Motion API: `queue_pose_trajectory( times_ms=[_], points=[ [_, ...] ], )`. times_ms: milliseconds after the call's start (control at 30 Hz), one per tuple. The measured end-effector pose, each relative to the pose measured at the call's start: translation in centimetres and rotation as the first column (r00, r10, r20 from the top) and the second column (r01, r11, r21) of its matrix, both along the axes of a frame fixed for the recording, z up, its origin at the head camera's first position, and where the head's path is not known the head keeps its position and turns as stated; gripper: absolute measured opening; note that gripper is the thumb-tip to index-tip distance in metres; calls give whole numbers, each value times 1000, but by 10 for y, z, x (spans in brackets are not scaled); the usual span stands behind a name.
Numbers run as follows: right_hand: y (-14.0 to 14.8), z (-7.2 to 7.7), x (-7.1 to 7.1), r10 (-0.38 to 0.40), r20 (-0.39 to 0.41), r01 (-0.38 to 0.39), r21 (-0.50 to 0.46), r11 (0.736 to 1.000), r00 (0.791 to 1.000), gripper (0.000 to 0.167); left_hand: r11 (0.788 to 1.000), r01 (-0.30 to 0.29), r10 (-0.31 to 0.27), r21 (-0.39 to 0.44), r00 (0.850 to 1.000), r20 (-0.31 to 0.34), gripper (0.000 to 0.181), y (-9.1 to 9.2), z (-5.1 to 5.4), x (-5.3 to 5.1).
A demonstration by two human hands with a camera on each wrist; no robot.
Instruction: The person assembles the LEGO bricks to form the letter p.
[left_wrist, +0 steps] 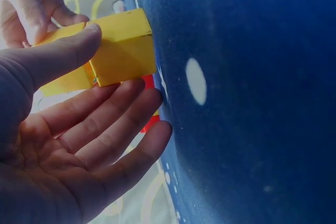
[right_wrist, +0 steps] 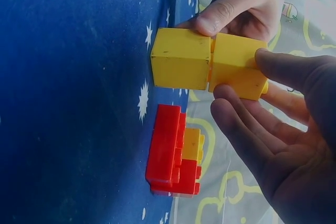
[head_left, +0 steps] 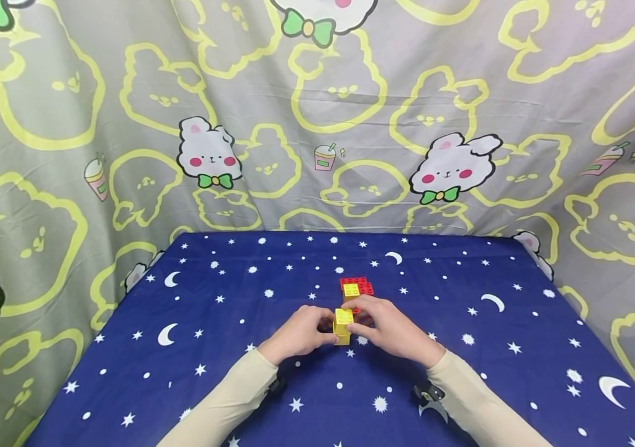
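Two yellow toy building blocks stand stacked on the cloth, the upper block (right_wrist: pixel 239 64) over the lower block (right_wrist: pixel 181 59). A thin, slightly uneven gap with studs shows between them in the right wrist view. My left hand (head_left: pixel 303 333) pinches the stack from the left, thumb on the near side by the joint and lower block. With thumb and fingertips my right hand (head_left: pixel 390 326) grips the upper block. Just beyond is a small build of red bricks (right_wrist: pixel 165 145) bearing a yellow brick (right_wrist: pixel 192 144); in the head view my right hand partly hides it.
A dark blue tablecloth (head_left: pixel 194 360) with white stars and moons covers the table. Behind it and at both sides hangs a grey curtain (head_left: pixel 272 93) with cartoon animals. Dark wrist-worn devices sit under both sleeves (head_left: pixel 239 382).
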State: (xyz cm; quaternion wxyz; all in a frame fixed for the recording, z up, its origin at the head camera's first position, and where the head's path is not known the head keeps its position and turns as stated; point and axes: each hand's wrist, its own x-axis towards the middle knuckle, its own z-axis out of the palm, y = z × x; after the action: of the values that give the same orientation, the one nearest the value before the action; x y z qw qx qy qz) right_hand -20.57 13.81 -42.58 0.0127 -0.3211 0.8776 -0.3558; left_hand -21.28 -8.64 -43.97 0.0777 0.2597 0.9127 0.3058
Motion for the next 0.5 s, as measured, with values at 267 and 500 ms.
queue_pose_trajectory(
  times_ms=[267,500],
  points=[
    [0,-2,0,-1,-21,1,9,1000,1000,31,1000,1,-1,-3,1000,7,28,0,0,0],
    [-2,-3,0,20,-3,-20,-23,1000,1000,29,1000,6,-6,-3,1000,6,26,0,0,-1]
  ],
)
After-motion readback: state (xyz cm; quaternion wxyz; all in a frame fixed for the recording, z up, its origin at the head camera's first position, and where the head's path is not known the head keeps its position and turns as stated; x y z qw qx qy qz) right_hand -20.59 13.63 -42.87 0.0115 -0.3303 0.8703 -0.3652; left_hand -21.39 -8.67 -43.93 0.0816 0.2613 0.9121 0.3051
